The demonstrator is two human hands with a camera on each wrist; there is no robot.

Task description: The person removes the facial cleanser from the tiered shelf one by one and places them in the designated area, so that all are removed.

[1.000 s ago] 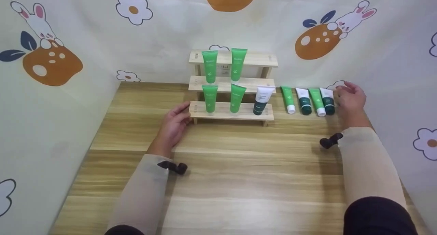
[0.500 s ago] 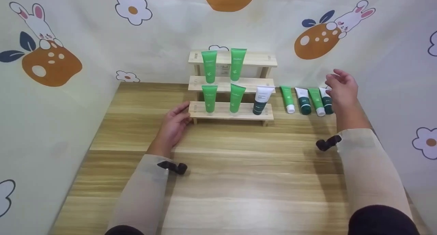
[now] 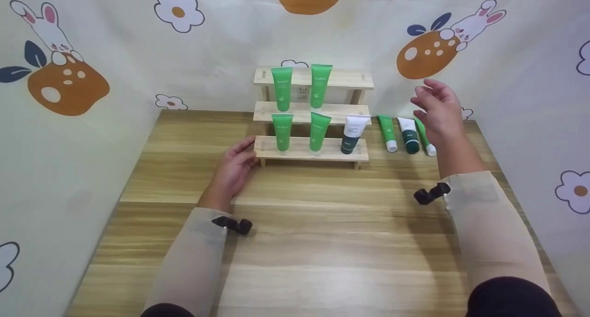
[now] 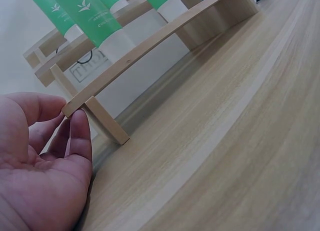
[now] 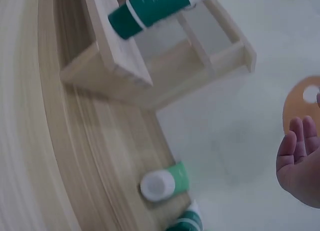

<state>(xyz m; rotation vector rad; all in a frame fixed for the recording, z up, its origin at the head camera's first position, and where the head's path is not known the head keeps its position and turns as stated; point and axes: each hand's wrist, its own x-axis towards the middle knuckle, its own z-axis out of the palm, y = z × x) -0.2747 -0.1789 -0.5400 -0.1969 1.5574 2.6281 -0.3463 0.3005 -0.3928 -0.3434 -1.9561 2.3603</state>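
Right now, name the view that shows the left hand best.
The left wrist view: the left hand appears close up, pinching the wooden rack at its end. The head view shows the hand smaller, from above; the right wrist view misses it.

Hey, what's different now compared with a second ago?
The right hand has lifted from beside the row of lying tubes and swung left, now blocking the head view of where the rightmost one lay; no tube shows in that hand. The left hand still pinches the wooden stand at its lower left, and the five standing tubes haven't moved.
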